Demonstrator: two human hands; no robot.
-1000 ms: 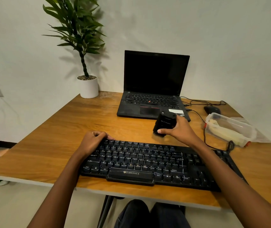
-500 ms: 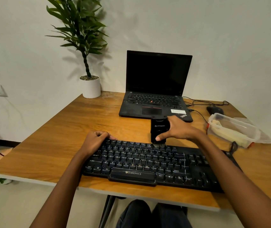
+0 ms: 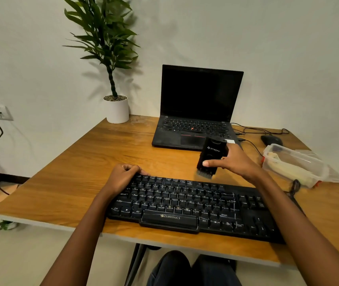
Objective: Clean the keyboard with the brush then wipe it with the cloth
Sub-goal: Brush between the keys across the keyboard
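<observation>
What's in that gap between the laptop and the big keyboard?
Head view: only the brush, bristles down, gripped by the right hand. Otherwise bare wooden desk between laptop and keyboard.

We have one wide-angle view from the person's head, facing forward and down over the desk (image 3: 71, 182). It sits close. Both forearms enter from the bottom edge, and the left hand (image 3: 123, 176) and right hand (image 3: 235, 163) are near mid-frame. The knees (image 3: 170, 269) lie below the hands and the wall (image 3: 288, 58) beyond them.
</observation>
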